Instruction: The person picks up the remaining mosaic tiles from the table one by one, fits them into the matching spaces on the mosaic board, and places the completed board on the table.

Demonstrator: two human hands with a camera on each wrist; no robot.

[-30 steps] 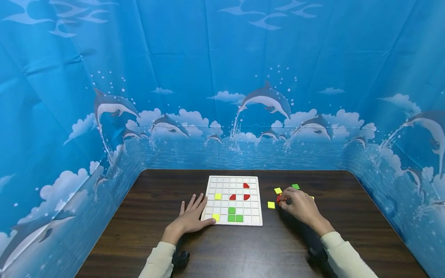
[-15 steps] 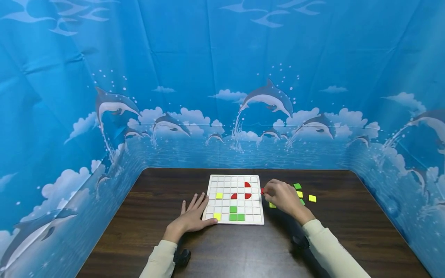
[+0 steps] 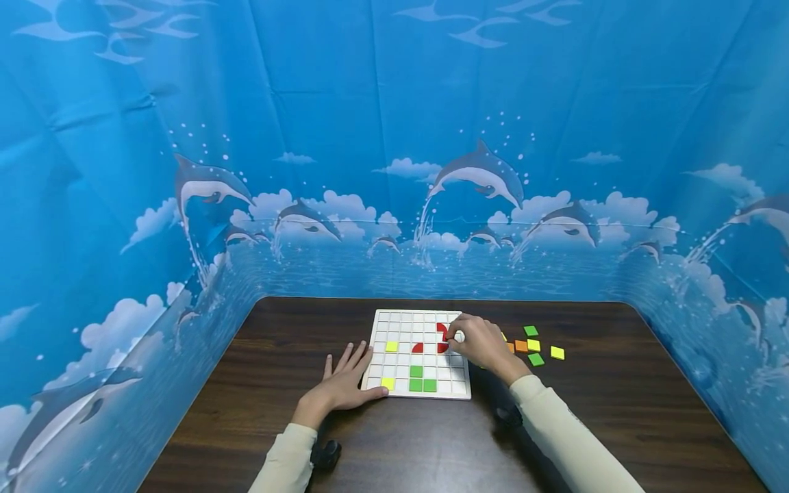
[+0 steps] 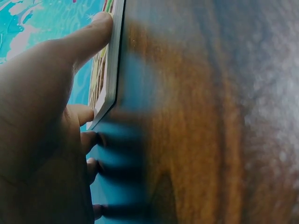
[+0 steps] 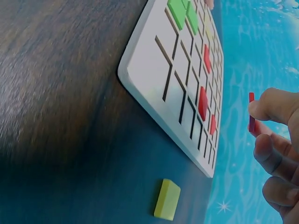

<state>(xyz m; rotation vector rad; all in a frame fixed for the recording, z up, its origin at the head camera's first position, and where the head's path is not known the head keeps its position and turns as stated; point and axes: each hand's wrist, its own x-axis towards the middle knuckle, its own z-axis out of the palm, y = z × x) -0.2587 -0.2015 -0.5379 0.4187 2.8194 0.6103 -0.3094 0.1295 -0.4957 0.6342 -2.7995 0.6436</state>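
A white grid board lies on the table with red quarter-round tiles, yellow squares and green squares in some cells. My left hand rests at its left edge, fingers spread and straight, the thumb over the near-left corner by a yellow tile. Over the board's right side, my right hand pinches a thin red tile between thumb and finger. In the right wrist view that tile is seen edge-on, apart from the board; its full shape is hidden.
Right of the board lie several loose tiles, among them green, orange and yellow. One yellow tile sits close to the board's right edge. A blue dolphin-print curtain encloses the dark wooden table.
My right hand has moved left from the loose tiles to above the board, carrying the red tile. Orange tiles have come into sight. My left hand stays on the board's edge.
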